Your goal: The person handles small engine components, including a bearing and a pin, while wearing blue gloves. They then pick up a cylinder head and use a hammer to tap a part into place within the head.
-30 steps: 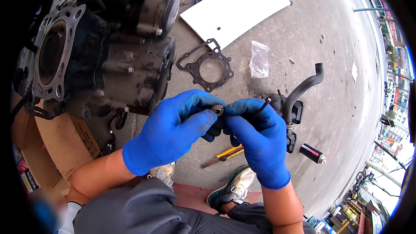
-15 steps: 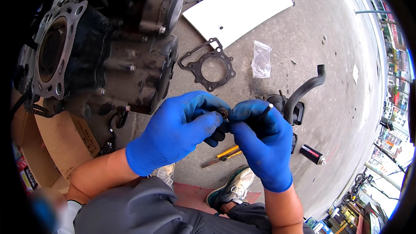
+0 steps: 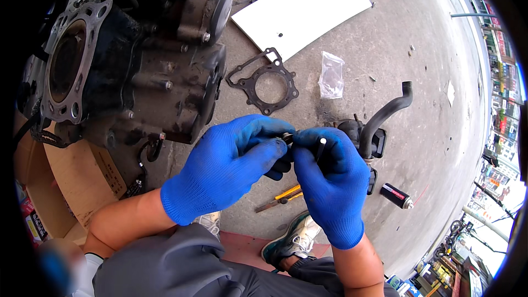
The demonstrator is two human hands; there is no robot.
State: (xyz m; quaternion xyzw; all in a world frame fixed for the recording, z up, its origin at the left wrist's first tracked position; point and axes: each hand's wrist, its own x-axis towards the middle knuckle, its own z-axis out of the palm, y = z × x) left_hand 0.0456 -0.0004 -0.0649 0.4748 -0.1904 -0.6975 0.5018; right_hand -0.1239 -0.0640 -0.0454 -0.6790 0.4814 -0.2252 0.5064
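My left hand [image 3: 223,170], in a blue work glove, pinches a small round metal part [image 3: 287,138] between thumb and forefinger. Close against it, my right hand [image 3: 333,187] in a matching glove has its thumb and forefinger together at the part's right side. A thin dark rod with a bright tip [image 3: 322,146] sticks up out of the right hand's curled fingers; its lower end is hidden. Beyond my hands a dark flat gasket [image 3: 255,86] lies on the concrete, one corner over a white board [image 3: 302,14].
A large grimy engine [image 3: 165,77] stands at the left, above an opened cardboard box [image 3: 82,170]. To the right lie a clear plastic bag [image 3: 331,77], a part with a curved black hose [image 3: 385,111] and a spray can [image 3: 396,196]. A yellow-handled tool [image 3: 288,191] lies below my hands.
The rod in my right hand has swung left and now stands more upright. My right hand has shifted slightly; the left still holds the small round part, now turned a little.
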